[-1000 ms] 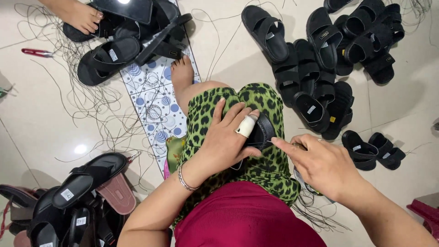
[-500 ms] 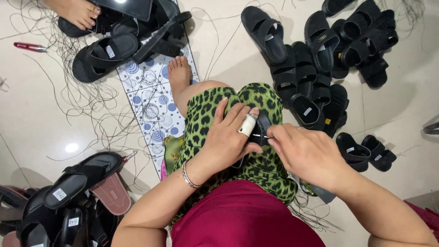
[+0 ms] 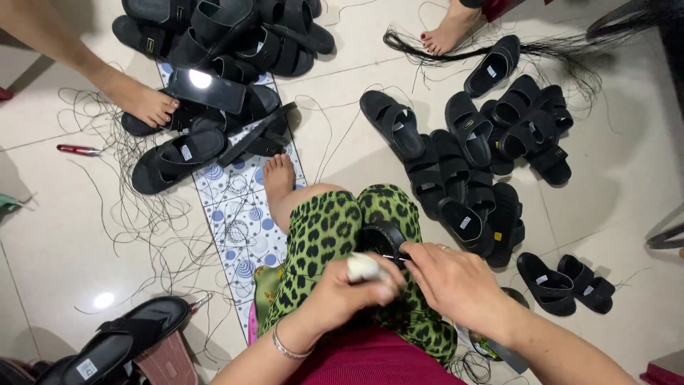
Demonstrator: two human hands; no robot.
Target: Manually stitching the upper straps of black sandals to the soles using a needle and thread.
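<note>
Sandal in hand: we see a black sandal [image 3: 381,239] lying on the lap, on green leopard-print fabric [image 3: 324,235], just in front of both hands.
Left hand: our left hand [image 3: 353,289] rests on the near edge of the sandal, fingers curled together, with a white wrap [image 3: 362,267] on one finger; a bracelet [image 3: 285,349] sits on the wrist.
Right hand: our right hand [image 3: 452,281] meets the sandal from the right, fingertips pinched together at its strap; what they pinch is too small to tell.
Floor: pale glossy tiles [image 3: 57,242] with a patterned blue-and-white strip [image 3: 239,214] running away from the lap, and loose black threads [image 3: 135,214] scattered across the left.
Piles: black sandals are heaped far left [image 3: 221,36], right of the lap [image 3: 470,178], and near left [image 3: 107,346]; a loose pair [image 3: 563,281] lies at the right.
Tools: red-handled snips [image 3: 78,150] lie on the tiles at the left.
Others: one bare foot [image 3: 146,103] stands far left, another [image 3: 445,32] at the far edge.
</note>
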